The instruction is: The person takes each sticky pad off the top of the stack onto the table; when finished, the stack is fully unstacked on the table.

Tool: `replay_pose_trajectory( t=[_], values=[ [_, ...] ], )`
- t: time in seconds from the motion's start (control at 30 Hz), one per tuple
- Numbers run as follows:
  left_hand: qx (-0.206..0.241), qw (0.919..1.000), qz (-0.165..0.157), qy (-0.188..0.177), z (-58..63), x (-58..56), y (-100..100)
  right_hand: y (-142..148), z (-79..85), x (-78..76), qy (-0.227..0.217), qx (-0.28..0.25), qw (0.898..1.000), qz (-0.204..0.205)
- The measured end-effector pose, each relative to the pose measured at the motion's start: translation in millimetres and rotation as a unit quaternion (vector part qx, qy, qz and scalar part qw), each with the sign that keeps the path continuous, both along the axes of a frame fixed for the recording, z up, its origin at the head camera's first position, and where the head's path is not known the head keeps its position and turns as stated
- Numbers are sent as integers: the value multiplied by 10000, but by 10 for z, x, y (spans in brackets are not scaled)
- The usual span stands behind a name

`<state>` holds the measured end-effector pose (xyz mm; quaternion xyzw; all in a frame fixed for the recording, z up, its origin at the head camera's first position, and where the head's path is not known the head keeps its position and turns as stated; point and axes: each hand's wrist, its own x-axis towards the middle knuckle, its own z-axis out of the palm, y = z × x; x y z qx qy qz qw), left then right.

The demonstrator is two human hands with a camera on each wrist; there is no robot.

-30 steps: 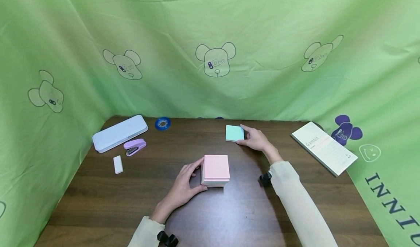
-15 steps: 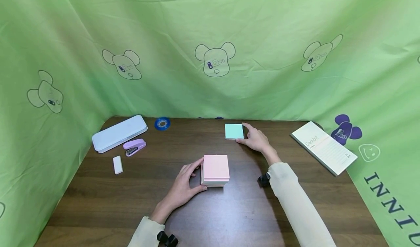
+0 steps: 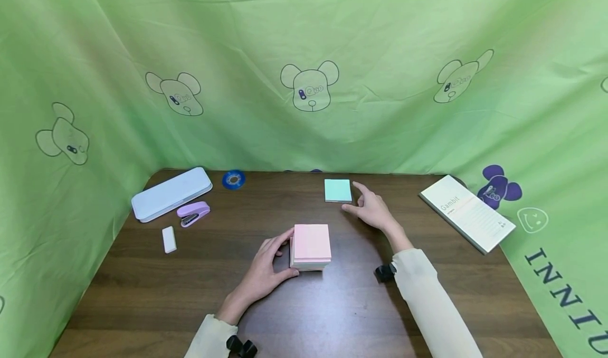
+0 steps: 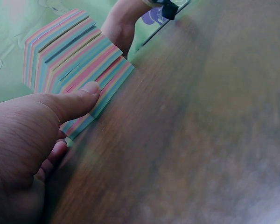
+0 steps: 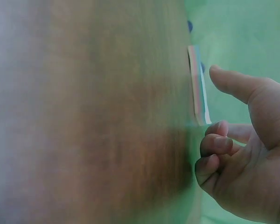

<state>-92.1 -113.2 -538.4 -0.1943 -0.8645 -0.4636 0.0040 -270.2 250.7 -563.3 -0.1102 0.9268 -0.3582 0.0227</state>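
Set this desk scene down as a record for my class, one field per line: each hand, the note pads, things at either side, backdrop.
Left hand: grips the pink-topped note stack
Right hand: near the turquoise pad, holding nothing
Turquoise pad: flat, near table's far edge
Left side: pale blue case, round blue item, purple stapler, white block
Right side: "Gambit" notebook
Backdrop: green cloth

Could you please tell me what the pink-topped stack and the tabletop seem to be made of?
Pink-topped stack: probably matte paper, with thin coloured layers along its sides. Tabletop: wood or printed laminate, slightly glossy, given its brown grain and soft glare.
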Motion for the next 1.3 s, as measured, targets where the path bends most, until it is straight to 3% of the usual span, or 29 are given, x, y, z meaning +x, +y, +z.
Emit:
replay_pose_trajectory(
  t=[0.07, 0.3, 0.4, 0.7, 0.87, 1.3],
  values=[
    [-2, 10000, -7, 5, -4, -3, -2, -22, 82, 110, 133, -166, 9998, 41],
    [73, 9999, -62, 114, -19, -12, -7, -296, 725, 685, 276, -629, 9976, 9],
    [109, 9999, -64, 67, -12, -12, -7, -362, 808, 821, 320, -626, 9975, 0],
    [95, 9999, -60, 32, -9, -12, -9, -511, 920, 1152, 669, -1069, 9916, 284],
    [55, 10000, -37, 13, -5, -15, -9, -608, 963, 1286, 728, -1388, 9849, 738],
    [69, 9999, -54, 48, -20, -6, -18, -786, 918, 1461, 427, -1100, 9801, 1595]
  ],
)
